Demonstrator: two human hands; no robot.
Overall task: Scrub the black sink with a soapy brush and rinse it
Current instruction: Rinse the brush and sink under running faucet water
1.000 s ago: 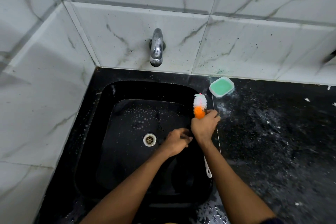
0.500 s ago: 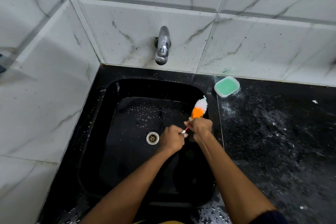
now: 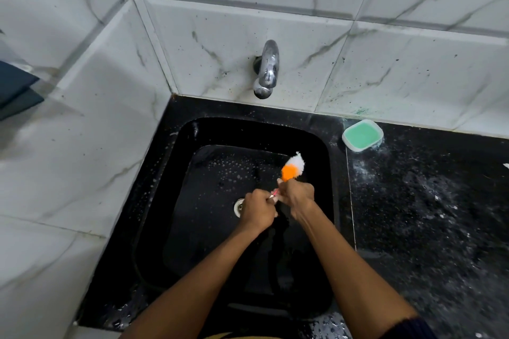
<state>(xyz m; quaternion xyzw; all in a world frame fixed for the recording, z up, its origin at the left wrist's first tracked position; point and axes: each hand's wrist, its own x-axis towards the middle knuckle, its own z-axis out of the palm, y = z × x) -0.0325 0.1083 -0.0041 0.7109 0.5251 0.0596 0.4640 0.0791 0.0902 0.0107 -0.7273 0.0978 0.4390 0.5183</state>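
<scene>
From the head camera I look down into the black sink (image 3: 192, 228), which sits in the corner of a black speckled countertop (image 3: 429, 228), with white marble-pattern tiles (image 3: 385, 69) on the back wall and on the left wall. Both of my hands are over the basin, close together, a little to the right of the drain (image 3: 238, 206). My right hand (image 3: 298, 197) is clenched around the brush (image 3: 293, 168), just under its head, with the knuckles facing up to the camera. The head of the brush is orange near my fingers and white at the tip, and it points up and to the right, toward the far right corner of the basin; I cannot tell whether the bristles touch the sink wall. My left hand (image 3: 257, 212) is curled, and its fingers pinch the thin red and white end of the brush handle, which shows in the small gap between the two hands. So the brush is grasped by both hands, one at each end. The far part of the sink floor carries small white soap bubbles and drops. A chrome tap (image 3: 265, 69) comes out of the back wall above the sink, and I see no water coming from it. On the countertop, just beside the far right corner of the sink and near the back wall, stands a small white container with green soap (image 3: 362, 135). The countertop around it has white smears and wet spots. At the left edge of the view there is a dark blue object (image 3: 16, 88), which I cannot identify.
</scene>
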